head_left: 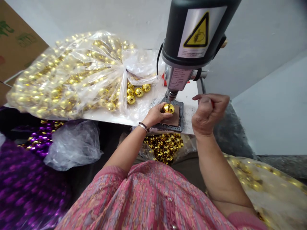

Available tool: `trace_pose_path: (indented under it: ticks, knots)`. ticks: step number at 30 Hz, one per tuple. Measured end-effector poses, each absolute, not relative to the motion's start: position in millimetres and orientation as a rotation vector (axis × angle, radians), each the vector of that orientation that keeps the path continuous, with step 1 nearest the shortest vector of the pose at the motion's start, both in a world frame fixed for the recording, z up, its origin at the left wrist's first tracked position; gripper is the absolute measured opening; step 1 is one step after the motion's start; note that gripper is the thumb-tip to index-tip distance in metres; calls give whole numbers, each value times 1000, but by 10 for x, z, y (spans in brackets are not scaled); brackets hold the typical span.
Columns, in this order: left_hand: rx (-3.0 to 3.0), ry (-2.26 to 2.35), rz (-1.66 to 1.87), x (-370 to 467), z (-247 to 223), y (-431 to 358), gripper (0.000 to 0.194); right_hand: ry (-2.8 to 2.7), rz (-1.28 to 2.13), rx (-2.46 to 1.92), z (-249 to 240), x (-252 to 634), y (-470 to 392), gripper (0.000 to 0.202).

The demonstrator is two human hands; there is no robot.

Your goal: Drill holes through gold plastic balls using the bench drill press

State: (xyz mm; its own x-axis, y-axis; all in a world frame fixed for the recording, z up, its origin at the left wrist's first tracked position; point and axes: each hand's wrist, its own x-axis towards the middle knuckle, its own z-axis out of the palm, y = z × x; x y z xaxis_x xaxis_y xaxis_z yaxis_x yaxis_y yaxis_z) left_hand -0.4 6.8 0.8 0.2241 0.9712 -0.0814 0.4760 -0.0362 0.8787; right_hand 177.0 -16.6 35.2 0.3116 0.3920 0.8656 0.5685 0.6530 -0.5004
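While our head view is showing the drill press [183, 60], our left hand [157, 115] is grasping a gold ball [169, 108] beneath it. Right of it, our right hand [209, 111] is clenching, on what, if anything, we cannot tell; left of it, bagged balls [69, 76] are lying.

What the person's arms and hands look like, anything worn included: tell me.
Both arms emerge from pink ribbed cuffs. The left hand is ungloved, with a dark beaded bracelet and a silvery band at its wrist. The right hand is ungloved too.
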Motion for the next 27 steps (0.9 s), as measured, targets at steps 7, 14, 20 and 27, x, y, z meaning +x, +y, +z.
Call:
trace_pose_path:
  ticks: [7,14,20,27]
  knots:
    - [1678,1428,793,-116,66,-139,35,-1307,140,-1016,1216,1946,198,31]
    - [1664,1167,405,-602,-211,-993,46,-1253,226,-1064,1333,1906,218,27]
    - [1676,1452,311,-668,-553,-1219,62,-1211,238,-1058,1227,1873,128,23]
    - [1715,1803,753,-902,50,-337,40,-1265,123,-1040,1097,1883,94,18]
